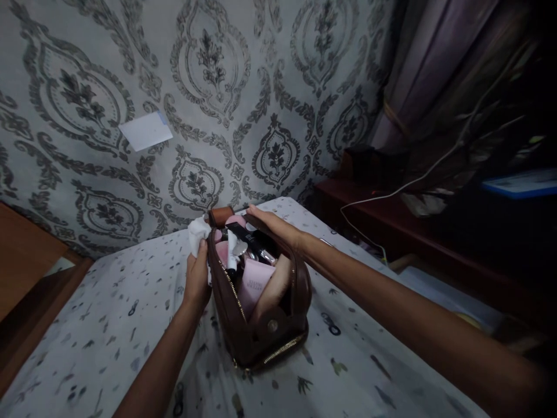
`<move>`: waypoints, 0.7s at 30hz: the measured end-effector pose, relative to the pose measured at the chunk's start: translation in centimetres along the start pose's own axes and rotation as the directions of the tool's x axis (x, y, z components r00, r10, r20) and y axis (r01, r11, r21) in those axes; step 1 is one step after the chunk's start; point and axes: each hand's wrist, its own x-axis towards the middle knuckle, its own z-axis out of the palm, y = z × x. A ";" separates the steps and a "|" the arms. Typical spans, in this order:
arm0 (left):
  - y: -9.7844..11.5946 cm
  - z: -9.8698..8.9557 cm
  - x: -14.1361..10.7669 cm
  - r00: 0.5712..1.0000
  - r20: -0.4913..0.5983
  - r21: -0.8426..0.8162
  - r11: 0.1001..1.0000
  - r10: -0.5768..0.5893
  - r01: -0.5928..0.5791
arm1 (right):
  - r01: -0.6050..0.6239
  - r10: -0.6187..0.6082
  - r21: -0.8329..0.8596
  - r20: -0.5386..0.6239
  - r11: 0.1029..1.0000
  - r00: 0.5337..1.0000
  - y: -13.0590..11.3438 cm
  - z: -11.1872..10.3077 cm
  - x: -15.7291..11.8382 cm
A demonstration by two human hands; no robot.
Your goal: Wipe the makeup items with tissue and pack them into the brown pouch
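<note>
An unzipped brown bag (pixel 302 290) stands on the patterned white cloth, filled with cosmetics. Inside it are a pink packet (pixel 256 278), a white tube (pixel 232 247), a black item (pixel 246 235) and a beige item (pixel 275 284). My left hand (pixel 198 270) is at the bag's left side, its fingers closed on a crumpled white tissue (pixel 199 231). Against the far right rim of the bag rests my right hand (pixel 274 225), its fingers wrapped over the edge and partly hidden.
The printed cloth (pixel 143 302) reaches the patterned wall (pixel 209 58), which bears a white card (pixel 147 131). Wooden furniture (pixel 30 255) stands at the left. On the right are a dark red ledge (pixel 361 215), a white cable (pixel 404 187) and a purple curtain (pixel 429 64).
</note>
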 end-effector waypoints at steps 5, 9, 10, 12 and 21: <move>0.1 0.2 -0.2 0.998 -0.018 0.005 0.999 -0.054 0.054 | 0.010 -0.009 -0.033 0.026 0.999 1.000 -0.2 -0.4 1.0; -0.5 0.0 -0.1 0.999 -0.009 -0.007 0.999 -0.053 0.053 | 0.001 0.002 -0.079 0.038 0.997 0.999 -0.3 -0.4 1.7; -0.7 0.0 -0.1 0.999 0.016 -0.010 0.999 -0.036 0.036 | -0.006 0.010 -0.069 0.068 0.998 0.998 -0.3 -0.2 1.7; -1.0 0.0 0.1 0.998 0.066 -0.006 1.000 0.012 -0.011 | -0.003 0.009 -0.051 0.131 0.999 0.991 -0.3 0.2 1.6; -1.0 -0.4 0.8 0.975 0.186 0.064 0.988 0.124 -0.138 | 0.180 -0.176 -0.074 0.057 0.981 0.983 1.0 0.3 1.8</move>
